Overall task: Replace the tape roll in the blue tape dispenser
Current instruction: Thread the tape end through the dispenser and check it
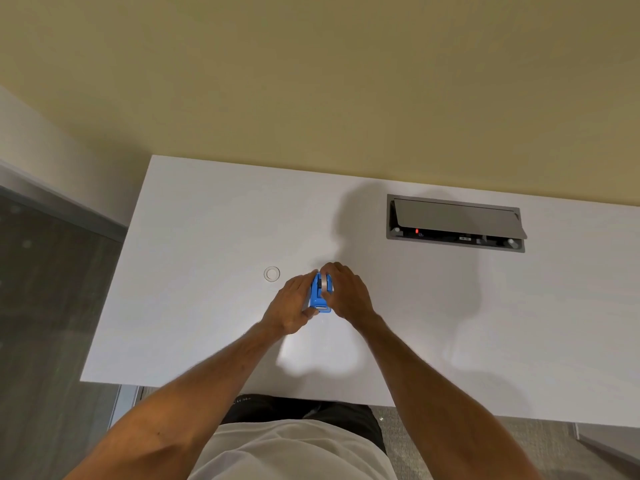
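From the head view you look down at a white desk that stands against a yellowish wall. The blue tape dispenser sits on the desk, a little left of its middle, about halfway between the near edge and the far edge. It points with its cutter end toward you.

Your left hand is pressed against the left side of the dispenser, the fingers closed along its body and the thumb at the near end. Your right hand covers the right side, and its fingers curl over the far top. Both hands are clamped on the dispenser, one from each side.

Between the blue side walls you can see a grey tape roll, seated in the dispenser. How deep it sits I cannot tell, because your fingers hide part of it.

A second ring, pale and flat, lies on the desk just to the left of your left hand, not touching it.

Far to the right, a grey cable box is set into the desk with its lid tilted open.
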Demonstrator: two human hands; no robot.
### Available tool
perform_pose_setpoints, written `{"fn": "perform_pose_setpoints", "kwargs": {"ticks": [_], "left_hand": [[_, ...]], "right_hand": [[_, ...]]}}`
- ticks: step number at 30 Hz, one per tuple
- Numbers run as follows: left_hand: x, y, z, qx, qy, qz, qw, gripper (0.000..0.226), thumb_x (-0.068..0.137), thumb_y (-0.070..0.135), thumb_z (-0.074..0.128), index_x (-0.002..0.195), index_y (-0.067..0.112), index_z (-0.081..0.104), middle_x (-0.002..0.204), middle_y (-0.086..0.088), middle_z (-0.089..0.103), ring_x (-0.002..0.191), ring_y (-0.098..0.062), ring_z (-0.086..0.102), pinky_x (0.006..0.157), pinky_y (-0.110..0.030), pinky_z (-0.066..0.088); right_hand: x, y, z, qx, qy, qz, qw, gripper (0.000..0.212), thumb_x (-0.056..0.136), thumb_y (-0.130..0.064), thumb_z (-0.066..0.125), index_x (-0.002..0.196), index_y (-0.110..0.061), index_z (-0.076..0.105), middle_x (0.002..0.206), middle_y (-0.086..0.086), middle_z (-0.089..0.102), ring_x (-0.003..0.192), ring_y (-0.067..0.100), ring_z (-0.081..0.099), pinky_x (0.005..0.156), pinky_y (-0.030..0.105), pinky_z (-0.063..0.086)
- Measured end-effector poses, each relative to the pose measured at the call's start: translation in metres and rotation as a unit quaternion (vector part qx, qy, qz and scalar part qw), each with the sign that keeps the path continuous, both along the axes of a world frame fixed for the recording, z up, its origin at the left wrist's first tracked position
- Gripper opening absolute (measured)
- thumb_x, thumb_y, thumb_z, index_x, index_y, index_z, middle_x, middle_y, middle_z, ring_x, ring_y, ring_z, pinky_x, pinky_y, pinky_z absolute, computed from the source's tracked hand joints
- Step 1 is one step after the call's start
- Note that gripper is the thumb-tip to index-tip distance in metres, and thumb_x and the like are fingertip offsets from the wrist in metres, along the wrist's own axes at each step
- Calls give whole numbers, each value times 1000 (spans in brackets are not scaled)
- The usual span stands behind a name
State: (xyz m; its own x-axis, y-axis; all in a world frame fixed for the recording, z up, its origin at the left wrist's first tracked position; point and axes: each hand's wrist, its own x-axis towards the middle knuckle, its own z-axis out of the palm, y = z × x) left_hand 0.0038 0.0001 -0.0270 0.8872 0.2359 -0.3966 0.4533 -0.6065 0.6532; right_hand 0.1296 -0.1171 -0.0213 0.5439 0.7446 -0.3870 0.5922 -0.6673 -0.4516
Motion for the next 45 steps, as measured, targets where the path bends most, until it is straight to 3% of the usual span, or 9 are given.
{"fn": "perform_pose_setpoints", "kwargs": {"ticks": [9,15,21,25,27,32,39,45], "left_hand": [[1,0,1,-6,11,0,1000,56,97,18,79,147,8,56,142,-7,68,132,-26,65,119,-41,50],[1,2,1,-8,0,5,1000,55,92,11,80,142,7,59,134,-8,70,126,-30,65,113,-45,51],[5,-1,1,-50,-4,30,998,50,91,13,83,136,6,63,126,-8,75,116,-27,73,107,-47,59],[6,-2,2,-39,16,42,998,77,98,29,79,162,11,41,152,-5,62,141,-24,62,122,-44,51],[7,-2,1,-22,15,43,999,80,98,34,78,164,12,38,159,-5,57,147,-23,56,125,-43,47],[17,-3,4,-16,-7,49,999,46,95,17,77,138,9,64,133,-6,72,120,-24,71,109,-43,58],[21,-8,1,23,12,62,998,44,100,24,69,142,13,58,137,-3,66,126,-25,61,104,-40,56],[22,-6,0,39,32,48,998,42,103,26,65,143,14,55,137,-3,64,127,-27,59,103,-44,57]], "right_hand": [[-1,0,-2,9,9,-22,1000,44,98,-32,68,137,-13,55,132,3,65,118,20,64,106,32,53],[0,2,-4,20,33,-31,999,39,94,-20,70,130,-9,59,124,7,64,112,23,64,102,36,54],[-2,-3,-5,29,37,-24,999,43,98,-24,67,138,-11,57,133,4,63,121,20,62,104,34,52],[-2,-6,-4,21,50,-17,998,45,98,-31,68,139,-14,57,134,2,64,121,19,63,104,36,52],[-2,-8,-1,28,46,-24,998,45,98,-33,68,137,-16,58,134,0,64,121,18,63,104,36,51],[5,-7,4,23,-4,-19,1000,36,102,-35,57,135,-21,61,133,-5,66,122,17,62,104,35,49],[12,-5,4,4,-43,17,999,22,102,-31,56,114,-18,70,109,-1,71,102,18,66,94,40,53],[13,-1,7,25,-52,38,998,30,100,-40,62,121,-19,70,109,0,72,99,19,69,90,36,55]]}}
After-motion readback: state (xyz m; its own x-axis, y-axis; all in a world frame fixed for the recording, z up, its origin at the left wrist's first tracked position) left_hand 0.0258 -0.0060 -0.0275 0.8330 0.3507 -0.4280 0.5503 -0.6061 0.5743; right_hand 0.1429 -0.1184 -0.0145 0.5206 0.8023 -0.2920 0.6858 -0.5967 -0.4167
